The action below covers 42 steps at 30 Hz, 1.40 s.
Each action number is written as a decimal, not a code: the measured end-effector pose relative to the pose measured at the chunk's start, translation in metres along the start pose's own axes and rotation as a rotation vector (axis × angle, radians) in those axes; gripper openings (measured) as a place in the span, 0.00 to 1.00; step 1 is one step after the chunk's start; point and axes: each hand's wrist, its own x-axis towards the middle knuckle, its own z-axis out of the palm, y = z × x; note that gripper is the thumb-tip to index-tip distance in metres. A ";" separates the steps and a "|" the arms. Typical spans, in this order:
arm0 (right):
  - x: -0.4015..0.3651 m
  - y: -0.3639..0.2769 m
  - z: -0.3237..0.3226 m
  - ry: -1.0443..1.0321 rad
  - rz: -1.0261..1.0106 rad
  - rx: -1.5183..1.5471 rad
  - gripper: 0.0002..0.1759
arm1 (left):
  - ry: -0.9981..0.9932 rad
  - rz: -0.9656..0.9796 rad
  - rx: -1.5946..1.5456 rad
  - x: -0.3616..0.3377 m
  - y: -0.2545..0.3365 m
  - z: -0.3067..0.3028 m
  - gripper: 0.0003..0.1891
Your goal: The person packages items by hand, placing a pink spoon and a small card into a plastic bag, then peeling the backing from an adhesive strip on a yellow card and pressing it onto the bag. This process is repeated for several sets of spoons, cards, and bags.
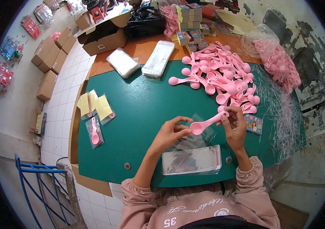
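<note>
My right hand (235,128) grips the handle of a pink plastic spoon (208,123) above the green counter (139,110). My left hand (172,131) pinches at its bowl, seemingly on a clear plastic sleeve (205,133). A flat stack of clear sleeves (191,159) lies just beneath, a heap of pink spoons (219,74) beyond, and a small printed card (253,124) beside my right hand.
</note>
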 end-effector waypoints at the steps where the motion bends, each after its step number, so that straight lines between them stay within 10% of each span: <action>1: 0.000 0.000 0.000 -0.014 0.013 0.007 0.11 | 0.004 -0.010 -0.003 0.001 -0.002 0.000 0.18; 42: -0.002 -0.007 0.010 -0.033 -0.010 0.005 0.12 | -0.033 0.024 -0.174 -0.002 0.002 0.002 0.23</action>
